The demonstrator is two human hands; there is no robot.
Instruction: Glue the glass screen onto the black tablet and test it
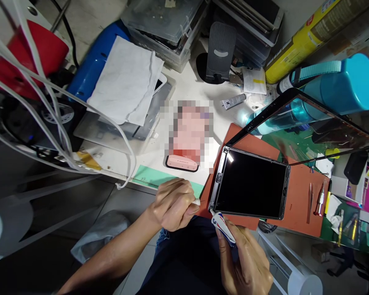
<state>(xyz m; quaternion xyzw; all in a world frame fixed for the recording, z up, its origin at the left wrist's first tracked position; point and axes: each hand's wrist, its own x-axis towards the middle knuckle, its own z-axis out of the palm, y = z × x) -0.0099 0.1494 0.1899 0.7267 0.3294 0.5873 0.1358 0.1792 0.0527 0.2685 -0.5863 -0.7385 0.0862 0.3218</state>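
Note:
An opened tablet with a dark screen lies on an orange-brown mat. Its glass front panel stands lifted, hinged up along the far edge. My right hand grips a small white, red and blue tube; the tube's tip touches the tablet's near left corner. My left hand is closed in a loose fist beside that corner, pinching something small and white, perhaps the tube's cap.
A pink phone lies on the white table left of the mat. Behind are plastic boxes, a white cloth, a dark stand, a yellow can, a teal bottle. Tweezers and tools lie at right; white cables hang left.

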